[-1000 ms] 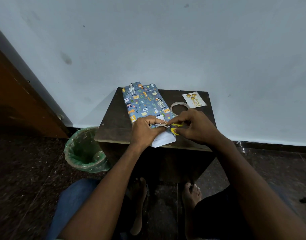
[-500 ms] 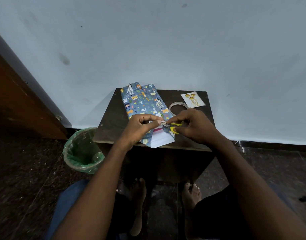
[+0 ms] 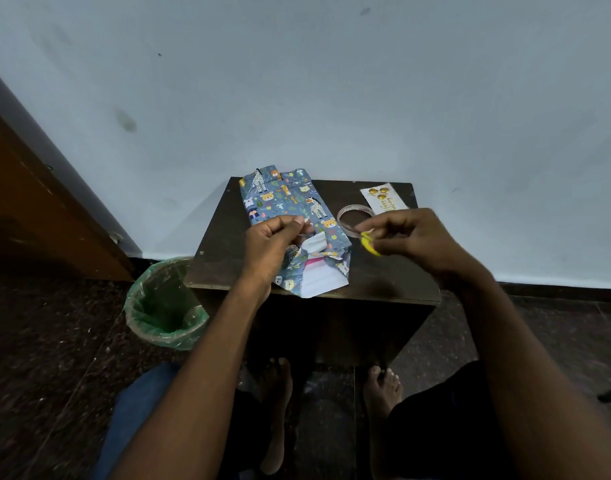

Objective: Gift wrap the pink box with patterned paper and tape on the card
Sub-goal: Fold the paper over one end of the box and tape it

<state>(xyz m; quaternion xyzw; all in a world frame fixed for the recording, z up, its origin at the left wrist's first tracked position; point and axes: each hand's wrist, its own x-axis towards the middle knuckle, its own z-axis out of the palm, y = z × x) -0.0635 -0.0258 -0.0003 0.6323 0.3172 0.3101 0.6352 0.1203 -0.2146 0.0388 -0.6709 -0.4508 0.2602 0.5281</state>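
- Dim, cool light from above – the wall (image 3: 331, 81) is the brightest area.
- Below the table (image 3: 394, 282) the floor sinks into deep shadow.
- Wide-angle bending beside the wall's edges; the right hand (image 3: 411, 237) shows slight motion blur.

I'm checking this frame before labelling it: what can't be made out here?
- Left hand: what its fingertips pinch is too small to tell.
- Yellow tool: mostly hidden in the right hand.
- Pink box: only a sliver shows under the patterned paper.
- Card: print too small.
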